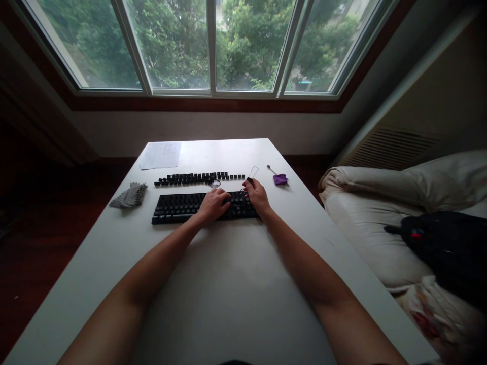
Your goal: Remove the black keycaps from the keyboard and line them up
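right grip (258, 195) around wire puller (253, 173) at keyboard (178, 207) edge — bare table (228, 284) nearer

home room – sofa (380, 223) | white table (228, 294) | big window (213, 45)

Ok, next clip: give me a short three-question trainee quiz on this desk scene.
1. True or false: the left hand rests on the keyboard.
2. Multiple choice: the wire puller is held by A) the left hand, B) the right hand, C) neither hand.
3. Fill in: the grey cloth lies on the table to the keyboard's ___ side.
Key: 1 true; 2 B; 3 left.
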